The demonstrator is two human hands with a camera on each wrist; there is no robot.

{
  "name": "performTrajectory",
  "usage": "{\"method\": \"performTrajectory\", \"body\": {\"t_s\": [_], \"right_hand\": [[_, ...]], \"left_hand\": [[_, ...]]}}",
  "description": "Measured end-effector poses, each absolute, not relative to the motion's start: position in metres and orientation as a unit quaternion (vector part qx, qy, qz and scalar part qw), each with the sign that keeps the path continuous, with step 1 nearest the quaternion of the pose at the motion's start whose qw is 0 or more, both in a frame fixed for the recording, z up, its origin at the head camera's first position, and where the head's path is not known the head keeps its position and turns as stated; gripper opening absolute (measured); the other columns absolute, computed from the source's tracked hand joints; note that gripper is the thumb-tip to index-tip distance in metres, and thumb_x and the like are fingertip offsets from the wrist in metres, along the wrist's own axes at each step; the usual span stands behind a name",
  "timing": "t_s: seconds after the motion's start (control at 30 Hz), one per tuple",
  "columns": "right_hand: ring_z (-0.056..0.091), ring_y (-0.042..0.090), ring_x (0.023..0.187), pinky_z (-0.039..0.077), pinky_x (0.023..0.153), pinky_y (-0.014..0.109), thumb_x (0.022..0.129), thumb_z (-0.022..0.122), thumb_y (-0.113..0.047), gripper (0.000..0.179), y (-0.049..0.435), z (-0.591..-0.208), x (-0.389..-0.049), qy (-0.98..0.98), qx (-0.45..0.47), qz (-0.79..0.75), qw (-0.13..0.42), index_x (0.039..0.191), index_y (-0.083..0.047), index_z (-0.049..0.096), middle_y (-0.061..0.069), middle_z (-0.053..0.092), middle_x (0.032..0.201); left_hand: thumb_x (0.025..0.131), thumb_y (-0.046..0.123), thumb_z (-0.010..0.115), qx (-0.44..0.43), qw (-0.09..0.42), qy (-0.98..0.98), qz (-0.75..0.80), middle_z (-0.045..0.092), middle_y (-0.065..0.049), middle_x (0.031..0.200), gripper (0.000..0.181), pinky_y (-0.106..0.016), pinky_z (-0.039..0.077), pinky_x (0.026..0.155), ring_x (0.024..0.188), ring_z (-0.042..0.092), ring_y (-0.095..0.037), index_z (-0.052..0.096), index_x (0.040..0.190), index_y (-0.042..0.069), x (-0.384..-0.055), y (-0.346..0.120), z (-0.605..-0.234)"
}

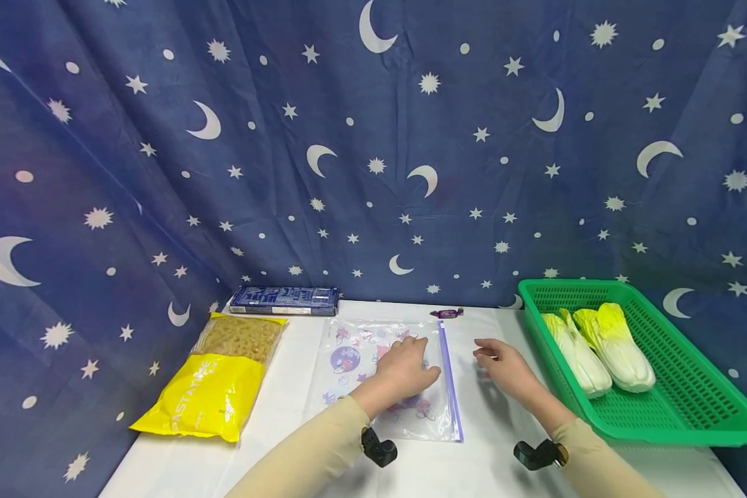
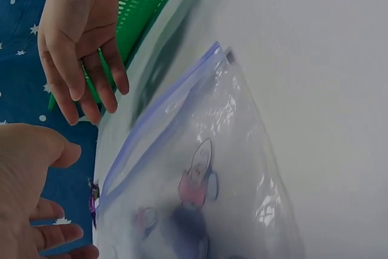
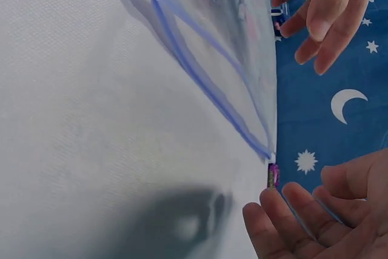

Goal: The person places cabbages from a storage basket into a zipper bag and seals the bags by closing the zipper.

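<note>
While the zip bag (image 1: 357,366) is lying gaping at lower centre | left hand (image 1: 407,370), right hand (image 1: 507,370) are hovering, fingers apart, holding nothing | opening looking done; bag sitting unsealed, apparently unfilled

Below the left fingers (image 1: 418,346), the bag (image 1: 342,380) is thin, clear plastic — glossy and wrinkled — with a smooth violet plastic strip (image 1: 450,380). Farther left of them, the pasta pack (image 1: 205,401) is shiny film. Right of the right fingers (image 1: 493,349), the basket (image 1: 685,415) is smooth, perforated plastic. Beyond both sets of fingers, the sweet (image 1: 449,313) has a glossy wrapper and the curtain (image 1: 373,207) is creased, matt cloth. Beneath them, the white table (image 3: 73,119) looks matt, finely textured.
</note>
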State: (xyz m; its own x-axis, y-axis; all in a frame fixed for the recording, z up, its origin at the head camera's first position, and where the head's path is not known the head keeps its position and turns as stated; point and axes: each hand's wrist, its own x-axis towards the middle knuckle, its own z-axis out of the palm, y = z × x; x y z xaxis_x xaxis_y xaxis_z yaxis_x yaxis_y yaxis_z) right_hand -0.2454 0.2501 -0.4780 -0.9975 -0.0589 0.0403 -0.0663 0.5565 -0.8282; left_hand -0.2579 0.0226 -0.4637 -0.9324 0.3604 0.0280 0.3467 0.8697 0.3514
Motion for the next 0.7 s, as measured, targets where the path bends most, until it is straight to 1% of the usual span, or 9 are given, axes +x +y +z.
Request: {"method": "performTrajectory", "body": {"t_s": [0.23,0.37,0.43,0.53,0.7], "right_hand": [[0.065,0.035,0.100,0.060,0.079,0.044,0.100,0.054,-0.001,0.041,0.252,-0.485,-0.246,-0.868,-0.002,0.495,-0.023,0.139,0.014,0.051,0.028,0.065,0.119],[0.065,0.033,0.100,0.060,0.078,0.043,0.100,0.053,-0.001,0.042,0.253,-0.485,-0.248,-0.870,-0.017,0.492,-0.023,0.139,0.013,0.051,0.027,0.065,0.119],[0.066,0.032,0.097,0.060,0.076,0.040,0.099,0.053,0.000,0.041,0.253,-0.486,-0.249,-0.870,-0.022,0.493,-0.017,0.138,0.013,0.053,0.027,0.066,0.118],[0.067,0.030,0.094,0.059,0.073,0.037,0.098,0.053,0.000,0.040,0.252,-0.488,-0.248,-0.871,-0.024,0.491,-0.013,0.136,0.014,0.054,0.026,0.067,0.115],[0.068,0.030,0.093,0.059,0.073,0.038,0.098,0.053,0.001,0.039,0.246,-0.494,-0.246,-0.864,-0.022,0.502,-0.010,0.135,0.014,0.055,0.026,0.068,0.112]], "left_hand": [[0.088,0.046,0.071,0.165,0.010,0.973,0.163,0.062,-0.010,0.125,0.064,-0.043,0.056,0.085,0.114,0.059,-0.029,0.061,0.138,0.006,-0.256,0.045,-0.471],[0.087,0.049,0.073,0.153,-0.002,0.975,0.159,0.062,-0.008,0.112,0.060,-0.040,0.055,0.078,0.103,0.058,-0.026,0.066,0.127,0.006,-0.255,0.058,-0.473],[0.087,0.052,0.072,0.148,-0.011,0.977,0.155,0.061,-0.007,0.109,0.059,-0.039,0.054,0.076,0.100,0.056,-0.025,0.067,0.124,0.006,-0.256,0.064,-0.476],[0.085,0.056,0.072,0.141,-0.024,0.979,0.143,0.059,-0.007,0.108,0.065,-0.038,0.052,0.074,0.098,0.054,-0.025,0.066,0.125,0.005,-0.256,0.071,-0.484],[0.083,0.064,0.072,0.126,-0.022,0.985,0.116,0.056,-0.011,0.123,0.087,-0.041,0.051,0.082,0.110,0.052,-0.027,0.057,0.141,0.001,-0.257,0.074,-0.495]]}}
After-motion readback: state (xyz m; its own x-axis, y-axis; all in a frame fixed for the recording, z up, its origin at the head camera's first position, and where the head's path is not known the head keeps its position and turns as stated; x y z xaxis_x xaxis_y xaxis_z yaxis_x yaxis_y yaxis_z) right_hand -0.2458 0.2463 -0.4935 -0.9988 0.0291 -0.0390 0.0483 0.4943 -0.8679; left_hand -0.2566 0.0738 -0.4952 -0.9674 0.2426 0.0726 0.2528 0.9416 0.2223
